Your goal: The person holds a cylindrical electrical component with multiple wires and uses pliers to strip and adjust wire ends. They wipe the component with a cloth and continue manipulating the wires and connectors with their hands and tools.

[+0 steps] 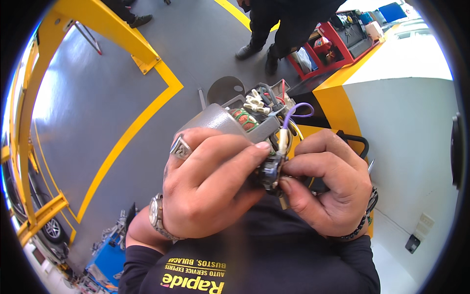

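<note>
Between my hands is a small black electrical component, which looks like a switch. A white sleeved terminal on a purple wire meets its top. My left hand, with a ring and a wristwatch, is closed around its left side. My right hand pinches at its right edge with thumb and fingers; the exact grip point is partly hidden. Just beyond my fingers lies an opened grey motor housing. Copper windings tied with green cord show inside it, beside several white wire connectors.
A dark round disc lies beyond the housing. Ahead, a person in dark trousers stands near a red tool cart. Yellow steel framing rises on the left. A pale wall bounds the right; a blue box sits lower left.
</note>
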{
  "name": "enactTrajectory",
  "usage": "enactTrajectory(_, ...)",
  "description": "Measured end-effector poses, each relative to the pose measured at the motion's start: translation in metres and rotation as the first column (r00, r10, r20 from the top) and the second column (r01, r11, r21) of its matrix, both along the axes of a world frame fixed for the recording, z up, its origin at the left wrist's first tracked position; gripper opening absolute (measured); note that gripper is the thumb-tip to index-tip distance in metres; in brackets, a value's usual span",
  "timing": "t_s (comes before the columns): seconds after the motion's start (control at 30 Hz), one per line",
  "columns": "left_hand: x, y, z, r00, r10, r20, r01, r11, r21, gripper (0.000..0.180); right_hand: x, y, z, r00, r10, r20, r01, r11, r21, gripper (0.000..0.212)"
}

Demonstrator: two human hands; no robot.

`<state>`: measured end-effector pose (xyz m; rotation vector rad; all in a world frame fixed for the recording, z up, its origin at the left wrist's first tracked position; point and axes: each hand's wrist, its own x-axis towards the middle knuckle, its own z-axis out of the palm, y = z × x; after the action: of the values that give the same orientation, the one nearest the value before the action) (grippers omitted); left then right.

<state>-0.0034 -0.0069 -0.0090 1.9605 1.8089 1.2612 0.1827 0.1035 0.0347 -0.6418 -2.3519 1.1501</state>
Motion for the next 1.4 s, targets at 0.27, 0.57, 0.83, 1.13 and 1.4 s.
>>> enactTrajectory(0.27,-0.004,-0.005,-0.005,0.998,-0.02,-0.055,0.02,1.0,0.006,0.059,0.0,-0.004,-0.007,0.999,-0.007,-0.051,0.011,0.997,0.079,0.031)
enactTrajectory(0.57,-0.005,-0.005,-0.008,1.0,0.026,0.007,-0.026,0.999,-0.043,0.054,0.002,-0.009,-0.019,0.991,-0.008,-0.13,0.006,1.0,-0.015,0.05)
enactTrajectory(0.83,-0.002,-0.005,-0.015,0.997,0.033,0.063,-0.036,0.999,0.039,0.043,-0.014,-0.028,-0.021,0.973,-0.179,-0.144,0.176,0.984,-0.035,0.055)
enactTrajectory(1.13,-0.001,-0.008,-0.011,0.999,0.04,0.01,-0.04,0.999,-0.005,0.041,-0.017,-0.03,-0.025,0.96,-0.223,-0.17,0.234,0.971,0.046,0.045)
enactTrajectory(1.4,0.002,-0.009,-0.007,0.998,0.058,-0.04,-0.057,0.998,0.01,0.043,-0.019,-0.028,-0.022,0.963,-0.209,-0.172,0.22,0.974,0.052,0.045)
